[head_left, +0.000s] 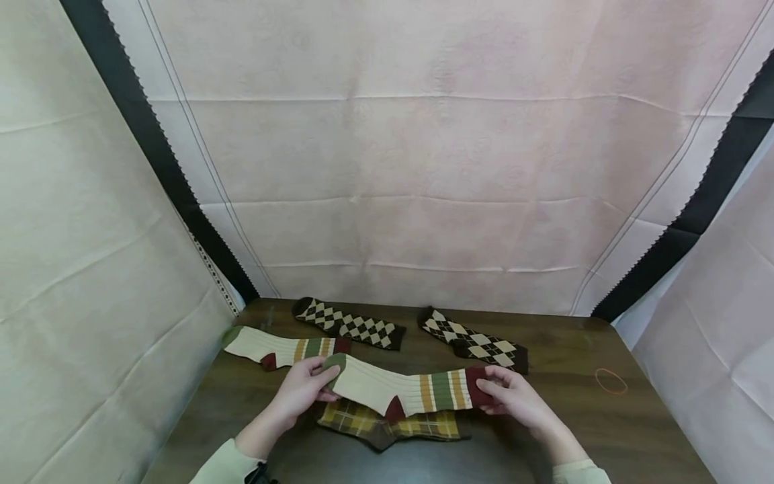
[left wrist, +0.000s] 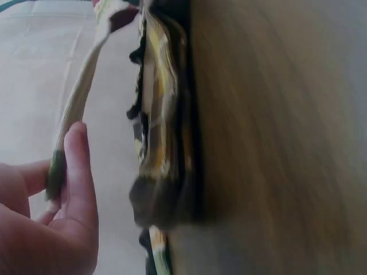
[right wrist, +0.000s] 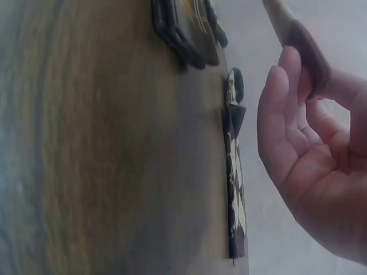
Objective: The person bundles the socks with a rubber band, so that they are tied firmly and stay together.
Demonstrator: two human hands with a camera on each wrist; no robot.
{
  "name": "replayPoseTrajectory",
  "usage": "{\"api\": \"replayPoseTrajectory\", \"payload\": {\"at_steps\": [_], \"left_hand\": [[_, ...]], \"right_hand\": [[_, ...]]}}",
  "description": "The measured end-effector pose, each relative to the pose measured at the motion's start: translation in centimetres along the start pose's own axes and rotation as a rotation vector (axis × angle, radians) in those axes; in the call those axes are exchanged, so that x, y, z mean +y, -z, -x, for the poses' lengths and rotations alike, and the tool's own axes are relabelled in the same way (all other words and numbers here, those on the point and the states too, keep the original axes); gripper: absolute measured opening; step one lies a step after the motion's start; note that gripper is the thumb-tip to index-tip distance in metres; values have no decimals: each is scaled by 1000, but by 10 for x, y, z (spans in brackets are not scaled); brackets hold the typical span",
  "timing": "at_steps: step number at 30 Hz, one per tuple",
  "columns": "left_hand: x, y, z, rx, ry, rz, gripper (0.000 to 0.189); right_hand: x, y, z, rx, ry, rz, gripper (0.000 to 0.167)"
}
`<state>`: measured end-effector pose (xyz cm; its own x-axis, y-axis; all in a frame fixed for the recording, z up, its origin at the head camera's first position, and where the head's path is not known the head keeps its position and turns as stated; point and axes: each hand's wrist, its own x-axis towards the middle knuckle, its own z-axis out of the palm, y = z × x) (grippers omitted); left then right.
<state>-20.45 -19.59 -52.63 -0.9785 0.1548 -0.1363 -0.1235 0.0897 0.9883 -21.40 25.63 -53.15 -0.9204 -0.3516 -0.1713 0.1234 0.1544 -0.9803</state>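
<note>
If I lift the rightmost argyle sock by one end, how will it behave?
The argyle sock will probably sag: it looks like soft fabric. It's likely light, given its slim profile in the right wrist view. Lying flattened on the table, it seems unlikely to roll.

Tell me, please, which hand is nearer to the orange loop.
Right. The right hand pinches the red cuff of the held sock, left of the orange loop; the left hand is farther left, at the sock's green toe.

Creased pinkish-white fabric wall (head_left: 423,148) facing you, cream fabric wall (head_left: 91,235) at your left, pale fabric wall (head_left: 719,289) at your right, black saw-edged corner strips (head_left: 152,141), brown wood-grain tabletop (head_left: 605,430) below you
</note>
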Motion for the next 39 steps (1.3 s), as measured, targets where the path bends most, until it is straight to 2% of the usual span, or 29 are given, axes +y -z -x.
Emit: {"api": "replayPoseTrajectory", "payload": {"at_steps": [6, 10, 12, 17, 22, 30, 39], "left_hand": [[-3, 16, 13, -80, 52, -88, 33], [-5, 20, 18, -123, 69, -118, 26], [-6, 22, 19, -131, 71, -127, 24], [-15, 24, 18, -120, 70, -171, 21], [-25, 27, 17, -108, 77, -178, 21], [-23, 33, 19, -107, 116, -142, 27], [-27, 33, 19, -113, 118, -185, 22]], "right_hand": [[1, -8, 1, -62, -51, 31, 40], [5, -13, 0, -107, -57, 73, 37], [8, -15, -1, -106, -55, 86, 35], [14, -18, -2, -71, -48, 138, 35], [16, -22, 0, -76, -53, 202, 34], [17, -26, 1, -110, -58, 196, 32], [21, -27, -1, -95, -54, 265, 33]]}}
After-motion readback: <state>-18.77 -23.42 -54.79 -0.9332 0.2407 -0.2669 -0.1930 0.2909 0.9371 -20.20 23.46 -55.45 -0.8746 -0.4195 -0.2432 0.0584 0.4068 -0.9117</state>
